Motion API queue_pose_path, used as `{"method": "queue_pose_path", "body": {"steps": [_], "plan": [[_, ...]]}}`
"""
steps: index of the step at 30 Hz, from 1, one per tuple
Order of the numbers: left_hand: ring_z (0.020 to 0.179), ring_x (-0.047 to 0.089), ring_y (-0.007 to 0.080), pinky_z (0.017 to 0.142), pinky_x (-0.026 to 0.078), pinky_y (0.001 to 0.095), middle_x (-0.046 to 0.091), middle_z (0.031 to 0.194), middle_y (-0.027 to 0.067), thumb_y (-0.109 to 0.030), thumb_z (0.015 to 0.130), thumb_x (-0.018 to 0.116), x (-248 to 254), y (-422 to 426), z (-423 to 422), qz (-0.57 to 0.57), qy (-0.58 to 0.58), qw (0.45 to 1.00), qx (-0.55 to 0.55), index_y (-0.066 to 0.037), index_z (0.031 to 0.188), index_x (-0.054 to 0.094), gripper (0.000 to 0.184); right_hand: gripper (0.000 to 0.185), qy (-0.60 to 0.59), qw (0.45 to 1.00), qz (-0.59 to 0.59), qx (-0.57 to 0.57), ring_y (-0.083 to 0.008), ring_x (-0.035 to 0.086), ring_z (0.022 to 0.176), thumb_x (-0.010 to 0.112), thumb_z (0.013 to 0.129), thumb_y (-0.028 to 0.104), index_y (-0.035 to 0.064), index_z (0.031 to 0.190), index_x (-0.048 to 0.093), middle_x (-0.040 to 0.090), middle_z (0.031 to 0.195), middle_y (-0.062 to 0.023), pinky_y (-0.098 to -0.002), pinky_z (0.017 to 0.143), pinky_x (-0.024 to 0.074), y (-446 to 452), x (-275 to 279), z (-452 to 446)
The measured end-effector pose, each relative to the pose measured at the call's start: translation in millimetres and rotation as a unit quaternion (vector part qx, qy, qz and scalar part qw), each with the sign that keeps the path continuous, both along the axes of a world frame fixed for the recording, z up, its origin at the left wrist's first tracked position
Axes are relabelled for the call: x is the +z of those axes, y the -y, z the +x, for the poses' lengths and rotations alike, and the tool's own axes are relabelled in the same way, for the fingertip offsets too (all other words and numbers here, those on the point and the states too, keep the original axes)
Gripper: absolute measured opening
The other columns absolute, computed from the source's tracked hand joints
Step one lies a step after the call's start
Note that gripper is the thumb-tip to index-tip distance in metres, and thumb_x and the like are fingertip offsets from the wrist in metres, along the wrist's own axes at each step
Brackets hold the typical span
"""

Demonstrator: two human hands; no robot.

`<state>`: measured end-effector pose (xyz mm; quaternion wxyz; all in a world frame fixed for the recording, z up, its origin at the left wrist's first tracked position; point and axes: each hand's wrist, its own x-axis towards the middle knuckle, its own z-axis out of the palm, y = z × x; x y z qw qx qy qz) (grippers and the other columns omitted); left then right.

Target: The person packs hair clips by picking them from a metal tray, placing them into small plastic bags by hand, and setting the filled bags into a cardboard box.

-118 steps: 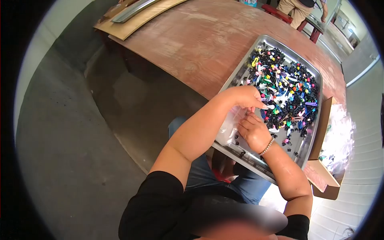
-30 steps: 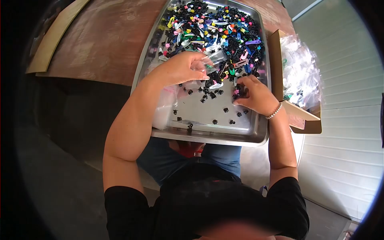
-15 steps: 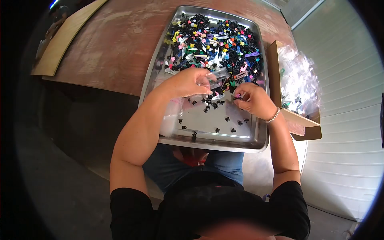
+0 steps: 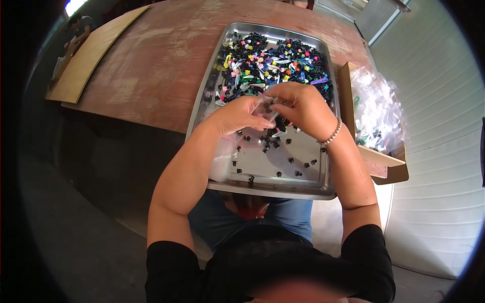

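Observation:
My left hand [image 4: 237, 117] pinches a small clear plastic bag [image 4: 262, 107] above the metal tray [image 4: 268, 194]. My right hand [image 4: 305, 108] is at the mouth of that bag, its fingers curled together; whatever they hold is hidden. Beyond both hands, a heap of colourful hair clips [image 4: 273, 63] fills the far part of the tray: black claw clips, snap clips, and small pink and yellow pieces. Several loose black mini claw clips [image 4: 291, 160] lie scattered on the near tray floor. Under my left forearm rest more clear plastic bags [image 4: 220, 164].
Right of the tray stands a cardboard box [image 4: 345, 93] heaped with filled clear bags [image 4: 376, 111]. The tray sits on a worn reddish table [image 4: 151, 60]. A plywood board [image 4: 91, 63] lies at the left, with another person [image 4: 81, 30] beyond it.
My right hand has moved up and left from the tray's right side to the bag's mouth, carrying a small black and pink clip. My left hand still holds the bag. The view has shifted slightly.

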<state>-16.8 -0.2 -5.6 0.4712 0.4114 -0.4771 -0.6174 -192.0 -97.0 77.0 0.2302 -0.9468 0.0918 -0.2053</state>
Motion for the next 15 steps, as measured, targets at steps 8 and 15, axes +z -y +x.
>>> {"method": "queue_pose_path", "body": {"steps": [8,15], "plan": [[0.099,0.062,0.0142,0.081,0.049,0.0287,0.065,0.104,0.0058,-0.011,0.085,0.067,3.7,2.5,9.7,0.037,-0.019,0.994,0.100,-0.005,0.123,0.055,0.040,0.010,0.011,0.977,0.151,-0.148,-0.0085,0.059,0.068,0.067,0.084,0.006,-0.0009,0.091,0.068,0.068,0.078,-0.0046,-0.0232,0.064,0.0482,34.7,-14.8,-15.0],[0.097,0.063,0.0133,0.081,0.047,0.0285,0.067,0.101,0.0046,-0.018,0.088,0.065,7.2,2.7,8.0,0.053,0.032,0.988,0.143,-0.005,0.121,0.055,0.037,0.010,-0.198,0.957,0.042,-0.208,-0.0251,0.062,0.067,0.069,0.075,0.012,0.0024,0.075,0.065,0.064,0.069,-0.0127,-0.0358,0.064,0.0492,57.4,-64.1,-44.5]]}}
